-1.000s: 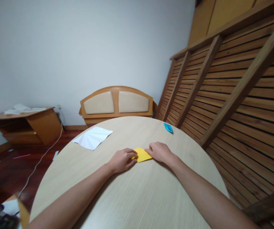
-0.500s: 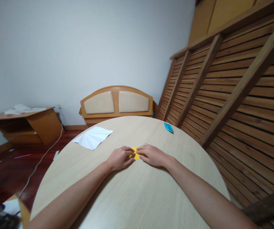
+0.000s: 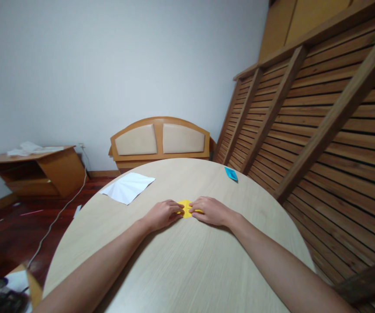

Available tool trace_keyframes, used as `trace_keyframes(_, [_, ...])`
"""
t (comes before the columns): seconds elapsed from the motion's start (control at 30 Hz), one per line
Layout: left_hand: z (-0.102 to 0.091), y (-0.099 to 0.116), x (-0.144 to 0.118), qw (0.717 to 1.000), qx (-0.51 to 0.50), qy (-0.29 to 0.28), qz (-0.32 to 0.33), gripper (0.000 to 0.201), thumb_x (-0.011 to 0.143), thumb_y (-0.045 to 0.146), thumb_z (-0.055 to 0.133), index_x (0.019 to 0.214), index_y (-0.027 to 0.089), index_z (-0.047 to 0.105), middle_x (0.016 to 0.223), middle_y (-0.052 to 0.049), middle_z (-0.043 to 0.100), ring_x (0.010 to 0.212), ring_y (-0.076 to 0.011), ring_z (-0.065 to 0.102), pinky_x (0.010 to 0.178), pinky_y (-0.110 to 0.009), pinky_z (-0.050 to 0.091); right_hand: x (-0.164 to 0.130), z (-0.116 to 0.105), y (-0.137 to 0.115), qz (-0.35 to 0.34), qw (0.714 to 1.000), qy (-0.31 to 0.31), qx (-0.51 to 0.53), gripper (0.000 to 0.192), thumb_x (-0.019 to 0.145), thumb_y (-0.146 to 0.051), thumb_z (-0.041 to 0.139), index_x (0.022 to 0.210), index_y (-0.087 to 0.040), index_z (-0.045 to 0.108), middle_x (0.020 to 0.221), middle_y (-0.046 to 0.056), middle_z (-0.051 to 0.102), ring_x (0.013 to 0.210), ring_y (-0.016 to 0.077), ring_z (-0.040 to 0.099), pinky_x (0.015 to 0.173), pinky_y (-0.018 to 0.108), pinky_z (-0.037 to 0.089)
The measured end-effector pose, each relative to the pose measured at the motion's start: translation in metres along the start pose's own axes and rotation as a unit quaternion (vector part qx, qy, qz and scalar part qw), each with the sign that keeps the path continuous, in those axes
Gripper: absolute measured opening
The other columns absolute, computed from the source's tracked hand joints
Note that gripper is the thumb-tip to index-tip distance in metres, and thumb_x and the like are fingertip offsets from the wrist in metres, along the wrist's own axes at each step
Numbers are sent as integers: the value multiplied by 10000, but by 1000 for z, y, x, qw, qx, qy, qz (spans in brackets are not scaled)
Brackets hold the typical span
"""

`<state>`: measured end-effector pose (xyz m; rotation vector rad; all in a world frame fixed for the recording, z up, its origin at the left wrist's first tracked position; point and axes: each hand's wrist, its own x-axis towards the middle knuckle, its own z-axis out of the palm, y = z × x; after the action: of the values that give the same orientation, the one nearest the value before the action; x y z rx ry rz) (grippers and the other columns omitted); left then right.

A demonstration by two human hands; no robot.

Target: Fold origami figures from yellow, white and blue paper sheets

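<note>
White paper sheet (image 3: 127,187) lying at far left of round worktop (image 3: 180,269), well apart. Left hand (image 3: 163,215) pressing down on yellow folded paper (image 3: 186,208) at worktop middle, fingers (image 3: 177,208) curled flat against it, not pinching. Right hand (image 3: 210,211) pressing same paper from other side, fingers flat. Small blue folded paper (image 3: 230,174) resting near far right edge.

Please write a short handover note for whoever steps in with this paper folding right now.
Left hand and right hand: both pressed flat on the small folded yellow paper, mid-table, fingertips nearly meeting.
Round pale wooden table also carries a creased white paper sheet far left and a small folded blue paper far right, both untouched.
Done: yellow paper partly folded.
Left: remaining folds.
</note>
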<state>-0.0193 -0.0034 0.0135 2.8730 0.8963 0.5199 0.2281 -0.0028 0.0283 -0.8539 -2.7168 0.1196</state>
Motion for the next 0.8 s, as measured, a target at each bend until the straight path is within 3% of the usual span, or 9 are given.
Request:
trace_keyframes(0.17, [2, -2, 0, 1000, 10, 1, -2, 244, 992, 277, 463, 1047, 234, 697, 1158, -59, 713, 1017, -180, 657, 899, -295, 499, -1, -2, -1, 10, 1000, -5, -3, 232, 906, -327, 588, 1044, -200, 724, 1053, 80, 734, 983, 220, 647, 863, 307, 449])
trace_keyframes(0.6, [4, -5, 0, 1000, 3, 2, -3, 232, 991, 269, 469, 1050, 217, 687, 1167, -65, 711, 1033, -180, 661, 909, -282, 503, 0, -4, -3, 20, 1000, -10, -21, 234, 934, -254, 500, 924, -184, 723, 911, 62, 742, 845, 184, 658, 773, 268, 421])
trace_keyframes(0.8, [8, -7, 0, 999, 29, 9, -24, 273, 1000, 286, 436, 1106, 203, 673, 1119, -79, 723, 983, -191, 675, 870, -288, 516, 0, -4, -4, 21, 1000, 0, -13, 180, 893, -283, 579, 958, -189, 718, 979, 64, 740, 893, 202, 655, 779, 276, 429])
